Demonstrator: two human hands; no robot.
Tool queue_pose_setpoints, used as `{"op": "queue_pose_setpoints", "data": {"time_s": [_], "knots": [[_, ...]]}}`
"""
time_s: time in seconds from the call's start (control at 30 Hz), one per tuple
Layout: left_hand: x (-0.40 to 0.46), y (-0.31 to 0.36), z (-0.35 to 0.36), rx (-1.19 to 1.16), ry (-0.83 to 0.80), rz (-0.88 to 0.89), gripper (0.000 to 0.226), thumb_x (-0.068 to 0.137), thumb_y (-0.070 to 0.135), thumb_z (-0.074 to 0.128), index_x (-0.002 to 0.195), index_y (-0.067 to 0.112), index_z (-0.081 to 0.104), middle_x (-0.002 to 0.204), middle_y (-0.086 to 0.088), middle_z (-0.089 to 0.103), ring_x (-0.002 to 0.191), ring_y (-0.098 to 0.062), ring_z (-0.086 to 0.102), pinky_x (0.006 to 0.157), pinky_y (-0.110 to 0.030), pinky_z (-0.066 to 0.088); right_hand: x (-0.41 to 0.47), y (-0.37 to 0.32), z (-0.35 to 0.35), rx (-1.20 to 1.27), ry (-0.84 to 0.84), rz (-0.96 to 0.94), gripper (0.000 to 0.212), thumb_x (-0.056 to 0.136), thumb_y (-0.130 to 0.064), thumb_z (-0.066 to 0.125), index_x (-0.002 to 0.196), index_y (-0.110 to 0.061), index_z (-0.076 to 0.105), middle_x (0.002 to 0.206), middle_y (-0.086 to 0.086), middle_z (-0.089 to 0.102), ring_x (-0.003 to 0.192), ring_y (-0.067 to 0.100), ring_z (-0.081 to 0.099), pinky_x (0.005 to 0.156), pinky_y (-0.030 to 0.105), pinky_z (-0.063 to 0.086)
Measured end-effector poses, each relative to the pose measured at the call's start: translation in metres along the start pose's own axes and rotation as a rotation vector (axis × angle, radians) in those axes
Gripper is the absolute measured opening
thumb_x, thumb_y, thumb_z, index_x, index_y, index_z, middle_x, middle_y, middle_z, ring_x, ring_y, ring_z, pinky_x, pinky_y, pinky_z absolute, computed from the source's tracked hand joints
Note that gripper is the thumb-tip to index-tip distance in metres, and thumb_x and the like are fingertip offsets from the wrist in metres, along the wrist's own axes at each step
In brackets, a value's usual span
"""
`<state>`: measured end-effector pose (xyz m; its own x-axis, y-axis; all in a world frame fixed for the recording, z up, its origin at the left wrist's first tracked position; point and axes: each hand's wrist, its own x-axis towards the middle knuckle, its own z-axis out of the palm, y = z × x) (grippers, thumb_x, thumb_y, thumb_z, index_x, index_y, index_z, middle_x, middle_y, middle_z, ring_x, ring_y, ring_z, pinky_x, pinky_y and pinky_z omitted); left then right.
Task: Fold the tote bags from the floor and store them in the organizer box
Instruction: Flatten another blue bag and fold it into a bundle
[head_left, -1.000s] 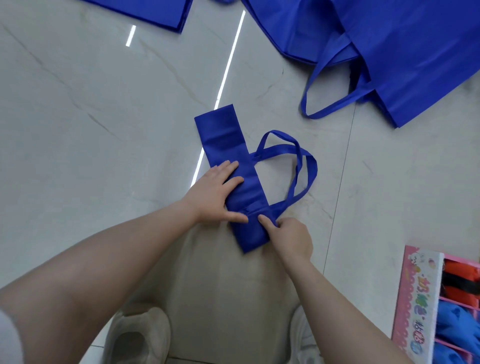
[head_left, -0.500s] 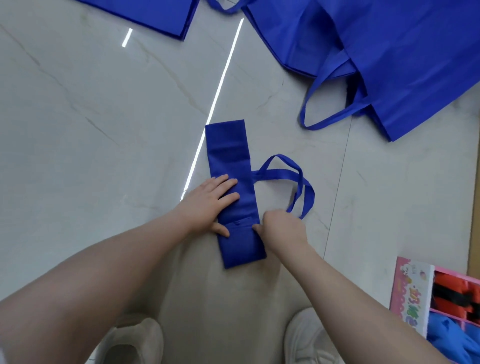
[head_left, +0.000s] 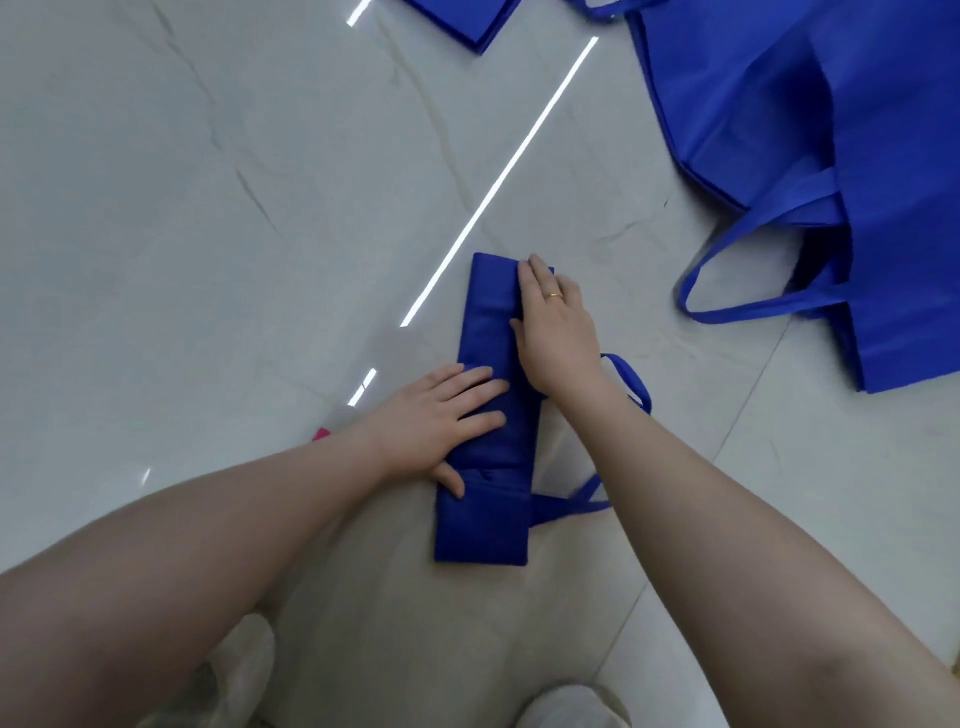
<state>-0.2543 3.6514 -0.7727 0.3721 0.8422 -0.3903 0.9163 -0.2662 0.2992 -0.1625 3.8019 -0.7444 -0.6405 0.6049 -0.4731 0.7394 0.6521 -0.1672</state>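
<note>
A blue tote bag (head_left: 483, 525), folded into a long narrow strip, lies on the pale marble floor in front of me. Its handle loops (head_left: 631, 379) stick out to the right, partly hidden under my right forearm. My left hand (head_left: 441, 415) lies flat with straight fingers on the strip's middle, thumb at its left edge. My right hand (head_left: 556, 327), wearing a gold ring, presses flat along the strip's far right edge, fingertips near the far end. The organizer box is out of view.
A large unfolded blue tote bag (head_left: 857, 130) with a long handle loop lies at the upper right. Another blue bag's corner (head_left: 467, 21) shows at the top edge. My shoes (head_left: 566, 706) stand at the bottom. A small pink tip (head_left: 321, 434) peeks beside my left wrist.
My right hand has slid from the strip's near part, by the handles, up to its far end. The left hand stays on the middle. The view shifted, and the organizer box left the frame.
</note>
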Motion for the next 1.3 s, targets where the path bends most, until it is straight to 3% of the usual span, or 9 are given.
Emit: {"op": "queue_pose_setpoints", "data": {"time_s": [0.17,0.43,0.53,0.67,0.77,0.83,0.97,1.1,1.3], "knots": [[-0.001,-0.003,-0.002,0.013,-0.068,0.018,0.087,0.064,0.080,0.034,0.118,0.018,0.064,0.135,-0.013,0.053,0.126,-0.032,0.049,0.110,-0.043,0.024,0.012,0.014,-0.001,0.100,0.041,0.012,0.069,0.093,-0.030,0.053,0.150,-0.017,0.016,0.154,0.002,0.021,0.143,0.023,0.014,0.116,0.038,0.008],[-0.004,0.005,0.000,0.055,-0.029,-0.004,0.086,0.069,0.075,0.024,0.115,0.016,0.066,0.131,-0.014,0.056,0.122,-0.033,0.052,0.108,-0.045,0.030,0.003,0.013,-0.007,0.284,0.191,-0.098,0.035,0.085,-0.011,0.060,0.119,-0.010,0.051,0.124,0.007,0.047,0.107,0.024,0.048,0.085,0.026,0.036],[-0.006,0.014,0.010,0.065,0.075,-0.074,0.084,0.062,0.075,0.053,0.116,0.012,0.065,0.127,-0.017,0.058,0.122,-0.035,0.049,0.107,-0.044,0.029,-0.027,0.011,0.005,0.306,0.241,-0.237,0.025,0.085,0.000,0.054,0.109,-0.005,0.058,0.110,0.010,0.057,0.091,0.027,0.056,0.070,0.032,0.045],[-0.017,0.038,0.018,-0.002,0.351,-0.240,0.106,0.037,0.062,0.083,0.119,0.007,0.045,0.121,-0.015,0.042,0.113,-0.033,0.038,0.102,-0.045,0.024,-0.068,0.009,0.037,0.283,0.306,-0.273,0.021,0.082,-0.002,0.053,0.101,-0.004,0.061,0.108,0.012,0.060,0.096,0.026,0.055,0.072,0.032,0.048],[-0.023,0.045,0.009,-0.027,0.369,-0.311,0.111,0.028,0.057,0.087,0.118,0.011,0.040,0.117,-0.012,0.037,0.108,-0.030,0.039,0.097,-0.043,0.026,-0.087,0.010,0.054,0.382,0.248,-0.107,0.028,0.091,-0.016,0.038,0.107,-0.008,0.060,0.120,0.004,0.053,0.104,0.011,0.044,0.082,0.021,0.037],[-0.022,0.045,0.002,-0.025,0.288,-0.360,0.123,0.025,0.060,0.086,0.126,0.010,0.037,0.126,-0.014,0.035,0.116,-0.031,0.036,0.101,-0.045,0.023,-0.097,0.014,0.058,0.365,0.242,-0.081,0.021,0.090,-0.006,0.049,0.109,-0.006,0.059,0.126,0.008,0.052,0.111,0.020,0.050,0.081,0.025,0.042],[-0.014,0.045,-0.013,0.116,0.065,-0.302,0.121,0.060,0.065,0.071,0.148,0.006,0.013,0.157,-0.013,0.002,0.144,-0.031,0.008,0.116,-0.042,0.001,-0.108,0.023,0.052,0.250,0.137,-0.170,0.022,0.087,-0.006,0.061,0.109,-0.004,0.061,0.127,0.015,0.052,0.123,0.032,0.049,0.092,0.040,0.051],[-0.005,0.038,-0.017,0.085,-0.060,-0.180,0.099,0.084,0.056,0.052,0.149,0.008,-0.005,0.156,-0.011,-0.016,0.144,-0.024,-0.012,0.115,-0.035,-0.010,-0.121,0.025,0.044,0.034,0.011,-0.209,0.041,0.091,-0.026,0.058,0.129,-0.012,0.056,0.144,0.012,0.043,0.136,0.030,0.036,0.109,0.045,0.031],[-0.006,0.039,-0.014,-0.016,-0.081,-0.187,0.091,0.089,0.050,0.051,0.150,0.013,-0.005,0.156,-0.009,-0.018,0.145,-0.023,-0.011,0.115,-0.032,-0.008,-0.181,0.016,0.067,-0.069,0.032,-0.323,0.044,0.081,-0.048,0.050,0.105,-0.016,0.068,0.110,0.004,0.064,0.093,0.023,0.063,0.073,0.031,0.052]]}}
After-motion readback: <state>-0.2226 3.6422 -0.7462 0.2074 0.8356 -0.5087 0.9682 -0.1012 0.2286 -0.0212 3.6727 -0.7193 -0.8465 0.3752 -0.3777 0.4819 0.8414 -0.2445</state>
